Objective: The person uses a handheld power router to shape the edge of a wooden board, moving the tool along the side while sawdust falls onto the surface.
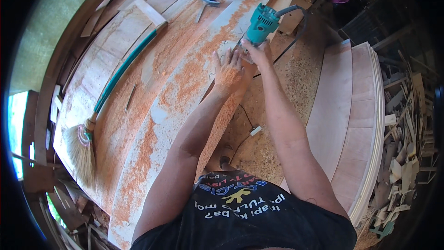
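My right hand (260,53) is wrapped around the lower part of a teal trim router (262,24), just above its base. The router stands at the edge of a long pale board (182,81), its dark cord leaving from the top. My left hand (228,73) lies on the board beside the router's base, fingers stretched out and slightly apart. Orange sawdust coats the back of that hand and much of the board. The router's bit and most of its base are hidden by my hands.
A claw hammer (217,0) lies on the worktable (159,55) farther off. To the left is a straw broom (82,146) with a teal handle. A white cord connector (255,131) rests on the floor below. Curved wooden panels (340,97) and stacked scrap wood (402,169) stand right.
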{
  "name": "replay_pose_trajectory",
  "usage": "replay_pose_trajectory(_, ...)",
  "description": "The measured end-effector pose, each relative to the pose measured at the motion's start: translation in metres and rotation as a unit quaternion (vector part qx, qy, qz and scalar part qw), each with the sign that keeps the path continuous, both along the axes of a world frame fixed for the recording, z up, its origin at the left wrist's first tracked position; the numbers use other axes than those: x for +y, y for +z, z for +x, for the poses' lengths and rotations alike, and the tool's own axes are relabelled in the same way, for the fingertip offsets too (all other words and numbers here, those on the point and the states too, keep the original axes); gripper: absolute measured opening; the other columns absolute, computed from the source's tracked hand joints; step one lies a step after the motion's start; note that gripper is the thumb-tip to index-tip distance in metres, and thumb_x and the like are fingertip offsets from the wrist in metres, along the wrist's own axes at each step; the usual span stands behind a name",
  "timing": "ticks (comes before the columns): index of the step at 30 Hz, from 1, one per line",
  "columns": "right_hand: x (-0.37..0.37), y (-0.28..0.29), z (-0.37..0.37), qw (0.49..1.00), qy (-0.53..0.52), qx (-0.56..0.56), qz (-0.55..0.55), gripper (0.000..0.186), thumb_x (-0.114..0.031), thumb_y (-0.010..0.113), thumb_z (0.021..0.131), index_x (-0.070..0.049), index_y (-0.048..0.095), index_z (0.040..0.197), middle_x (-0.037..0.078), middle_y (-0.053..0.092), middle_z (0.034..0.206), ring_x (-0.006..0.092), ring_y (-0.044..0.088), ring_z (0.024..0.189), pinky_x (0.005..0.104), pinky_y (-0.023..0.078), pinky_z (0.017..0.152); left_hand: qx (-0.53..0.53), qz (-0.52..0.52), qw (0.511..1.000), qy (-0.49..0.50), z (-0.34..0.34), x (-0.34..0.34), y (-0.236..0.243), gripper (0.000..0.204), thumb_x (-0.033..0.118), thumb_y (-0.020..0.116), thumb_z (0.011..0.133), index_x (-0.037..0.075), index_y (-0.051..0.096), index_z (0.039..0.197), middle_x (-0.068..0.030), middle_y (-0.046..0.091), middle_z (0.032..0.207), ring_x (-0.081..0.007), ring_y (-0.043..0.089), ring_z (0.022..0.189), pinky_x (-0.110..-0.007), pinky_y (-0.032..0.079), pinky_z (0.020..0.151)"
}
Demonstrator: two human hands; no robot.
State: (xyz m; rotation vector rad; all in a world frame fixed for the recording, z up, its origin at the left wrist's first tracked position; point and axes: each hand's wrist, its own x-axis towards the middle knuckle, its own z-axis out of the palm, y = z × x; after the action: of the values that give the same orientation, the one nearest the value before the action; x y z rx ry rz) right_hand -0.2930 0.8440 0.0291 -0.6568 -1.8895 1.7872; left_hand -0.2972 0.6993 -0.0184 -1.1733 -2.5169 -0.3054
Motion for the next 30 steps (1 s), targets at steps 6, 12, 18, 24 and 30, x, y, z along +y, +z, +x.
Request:
replay_pose_trajectory(6, 0.008, 0.022, 0.005, 0.997, 0.072, -0.019, -0.033, 0.065, -0.020, 0.083, 0.078, 0.002, 0.039, 0.121, 0.016, 0.061, 0.110, 0.0217, 0.067, 0.083, 0.0327, 0.060, 0.058, 0.009, 0.006, 1.000, -0.001, -0.001, 0.011, 0.003, 0.053, 0.035, 0.050, 0.094, 0.003, 0.052, 0.136, -0.0105, 0.046, 0.147, -0.0272, 0.034, 0.143, -0.069, 0.016, 0.112)
replay_pose_trajectory(12, 0.027, 0.002, -0.005, 0.996, 0.026, 0.014, 0.080, 0.071, -0.025, 0.084, 0.077, 0.009, 0.039, 0.120, 0.017, 0.061, 0.113, 0.0215, 0.065, 0.091, 0.0315, 0.056, 0.075, -0.010, 0.009, 1.000, -0.008, -0.006, 0.017, 0.001, 0.053, 0.035, 0.048, 0.096, 0.002, 0.051, 0.137, -0.0106, 0.044, 0.149, -0.0264, 0.031, 0.143, -0.067, 0.016, 0.113)
replay_pose_trajectory(18, 0.040, 0.003, -0.007, 0.994, 0.067, 0.002, 0.086, 0.073, -0.027, 0.085, 0.077, 0.008, 0.039, 0.122, 0.018, 0.061, 0.114, 0.0210, 0.063, 0.096, 0.0331, 0.054, 0.081, 0.008, 0.013, 1.000, -0.007, -0.008, 0.024, 0.001, 0.053, 0.035, 0.049, 0.095, 0.003, 0.052, 0.136, -0.0105, 0.045, 0.148, -0.0263, 0.033, 0.142, -0.067, 0.017, 0.113)
replay_pose_trajectory(24, 0.056, -0.011, -0.019, 0.994, 0.016, 0.021, 0.106, 0.075, -0.028, 0.086, 0.075, 0.009, 0.040, 0.121, 0.017, 0.062, 0.111, 0.0214, 0.063, 0.097, 0.0322, 0.054, 0.082, 0.004, 0.010, 1.000, -0.016, -0.016, 0.033, 0.002, 0.052, 0.035, 0.049, 0.095, 0.002, 0.052, 0.135, -0.0109, 0.047, 0.147, -0.0267, 0.034, 0.141, -0.067, 0.018, 0.112)
replay_pose_trajectory(30, 0.053, 0.003, -0.018, 0.997, 0.022, 0.040, 0.069, 0.074, -0.028, 0.086, 0.075, 0.008, 0.040, 0.121, 0.017, 0.063, 0.108, 0.0216, 0.064, 0.097, 0.0319, 0.055, 0.078, 0.028, 0.009, 0.999, -0.015, -0.023, 0.042, 0.002, 0.052, 0.034, 0.048, 0.095, 0.002, 0.051, 0.136, -0.0107, 0.047, 0.147, -0.0263, 0.035, 0.141, -0.067, 0.019, 0.112)
